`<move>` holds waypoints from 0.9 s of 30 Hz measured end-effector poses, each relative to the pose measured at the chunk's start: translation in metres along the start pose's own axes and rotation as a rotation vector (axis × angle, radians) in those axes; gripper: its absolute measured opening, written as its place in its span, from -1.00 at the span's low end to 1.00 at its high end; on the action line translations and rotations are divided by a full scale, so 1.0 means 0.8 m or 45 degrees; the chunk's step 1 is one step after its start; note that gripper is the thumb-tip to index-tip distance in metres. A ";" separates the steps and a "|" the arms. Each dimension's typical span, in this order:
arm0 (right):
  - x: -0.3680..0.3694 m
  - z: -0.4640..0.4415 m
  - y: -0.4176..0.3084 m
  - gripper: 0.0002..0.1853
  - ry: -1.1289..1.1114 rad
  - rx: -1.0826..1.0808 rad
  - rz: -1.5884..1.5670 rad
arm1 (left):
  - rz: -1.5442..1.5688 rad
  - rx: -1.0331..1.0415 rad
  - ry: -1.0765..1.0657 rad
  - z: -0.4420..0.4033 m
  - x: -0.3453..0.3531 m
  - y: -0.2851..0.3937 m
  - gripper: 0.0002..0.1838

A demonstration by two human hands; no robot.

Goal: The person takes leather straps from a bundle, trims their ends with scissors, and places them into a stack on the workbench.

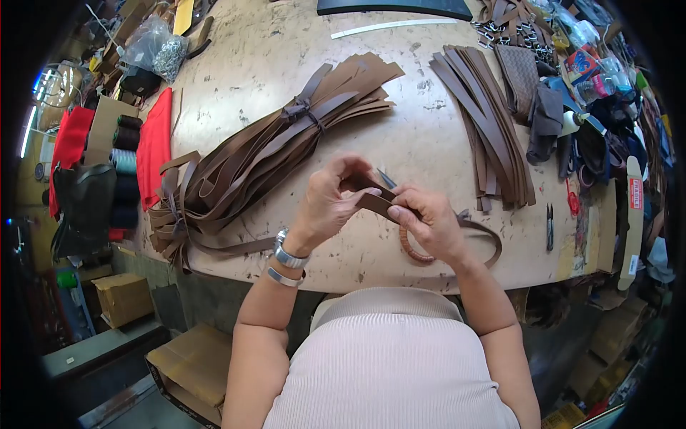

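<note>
A brown leather strap (376,206) is stretched between my two hands, above the front part of the worktable. My left hand (330,204) pinches one part of it, fingers curled over the top. My right hand (432,220) grips it a short way to the right, thumb pressed on its face. Past my right wrist, a brown strap loop (493,243) curves over the table; whether it is the same strap I cannot tell. An orange-brown ring (411,250) lies partly hidden below my right hand. The pointed tip of a tool (386,178) shows behind my fingers.
A large tied bundle of brown straps (264,154) lies left of my hands. A second stack of straps (493,129) is on the right, with small black-handled snips (549,227) nearer me. Thread spools (126,143) stand at far left; clutter fills the right edge.
</note>
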State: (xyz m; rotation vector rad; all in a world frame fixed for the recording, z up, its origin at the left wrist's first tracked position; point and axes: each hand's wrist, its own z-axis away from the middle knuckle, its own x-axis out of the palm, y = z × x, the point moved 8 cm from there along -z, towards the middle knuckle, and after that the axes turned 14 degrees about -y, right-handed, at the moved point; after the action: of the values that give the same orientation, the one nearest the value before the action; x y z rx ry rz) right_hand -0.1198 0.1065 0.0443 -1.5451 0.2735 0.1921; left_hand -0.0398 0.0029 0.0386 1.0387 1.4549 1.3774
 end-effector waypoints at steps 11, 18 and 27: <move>-0.003 0.014 0.008 -0.92 0.320 -0.027 0.011 | 0.171 0.218 0.487 0.022 0.008 -0.013 -0.83; 0.000 0.010 0.015 -0.92 0.340 -0.035 0.066 | 0.305 0.221 0.492 0.024 0.010 -0.022 -0.82; 0.003 0.009 0.023 -0.90 0.314 0.035 -0.079 | 0.160 0.209 0.567 0.025 0.009 -0.021 -0.77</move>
State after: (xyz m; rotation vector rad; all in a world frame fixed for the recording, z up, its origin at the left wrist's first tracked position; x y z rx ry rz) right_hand -0.1224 0.1136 0.0262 -1.5480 0.4203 -0.0520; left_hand -0.0231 0.0148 0.0211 0.9768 1.8776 1.6772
